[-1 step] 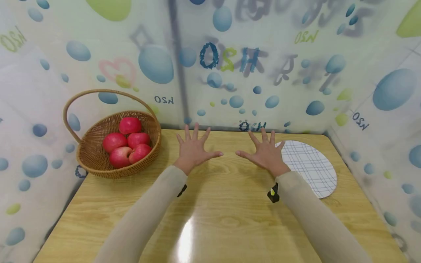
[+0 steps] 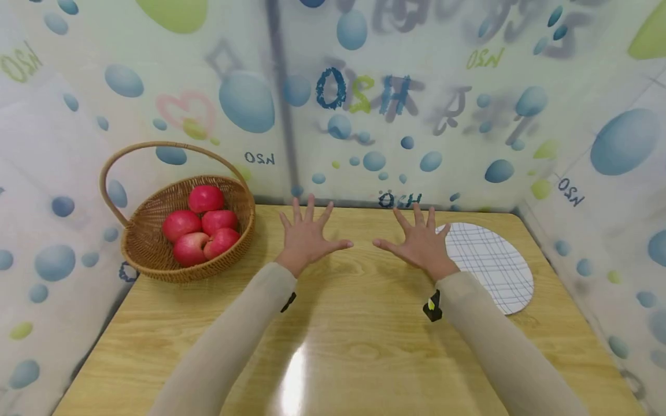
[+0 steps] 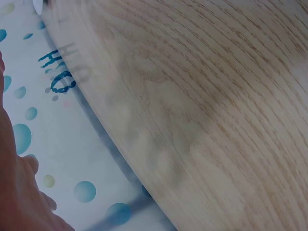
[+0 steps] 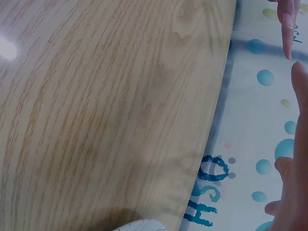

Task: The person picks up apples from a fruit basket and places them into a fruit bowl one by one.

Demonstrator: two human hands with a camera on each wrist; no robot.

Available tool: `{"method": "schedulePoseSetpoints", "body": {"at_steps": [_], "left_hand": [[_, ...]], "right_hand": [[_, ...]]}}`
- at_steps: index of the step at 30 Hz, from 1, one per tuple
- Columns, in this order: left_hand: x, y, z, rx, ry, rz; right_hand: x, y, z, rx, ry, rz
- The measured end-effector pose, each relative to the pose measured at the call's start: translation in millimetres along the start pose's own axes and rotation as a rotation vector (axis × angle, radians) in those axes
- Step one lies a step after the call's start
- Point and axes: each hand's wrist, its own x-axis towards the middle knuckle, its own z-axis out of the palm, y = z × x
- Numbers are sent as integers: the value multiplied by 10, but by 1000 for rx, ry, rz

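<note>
Both hands are spread over the table with fingers apart and nothing in them. The left hand (image 2: 304, 240) is to the right of a wicker basket (image 2: 140, 254), apart from it. Several red apples (image 2: 182, 225) lie inside that basket, whose arched handle stands up. Toward the right, the right hand (image 2: 418, 242) overlaps the left edge of a round white plate (image 2: 494, 266) with a grid of dark lines; contact cannot be told. The thumbs point at each other across a gap. In the right wrist view, part of the right hand (image 4: 293, 159) shows at the right edge.
A light wood table (image 2: 354, 346) carries everything, with a bright reflection near its front. Behind and at both sides hangs a pale curtain (image 2: 442, 69) printed with blue and green drops and lettering. Its lower part meets the table's back edge.
</note>
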Motion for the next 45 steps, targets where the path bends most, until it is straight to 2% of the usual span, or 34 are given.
{"method": "schedulePoseSetpoints", "body": {"at_steps": [17,23,27,33,37,41,45], "left_hand": [[-10,-33,-7,31,11,-11],[-42,-98,-40,48,14,-3],[-91,-149,-55,35,41,15],[-233,-215,-64,-11,106,57],[-370,-234,-95,-45,143,97],[-544,-260,-127,-77,182,143],[-776,-310,-152,-158,238,198]], "right_hand": [[0,-59,-2,-17,22,-5],[-6,-79,-5,-19,48,-18],[-34,-104,0,-9,66,-20],[-102,-230,-20,35,94,-37],[-167,-348,-29,89,143,-74],[-230,-458,6,160,189,-117],[-292,-572,62,300,180,-149]]}}
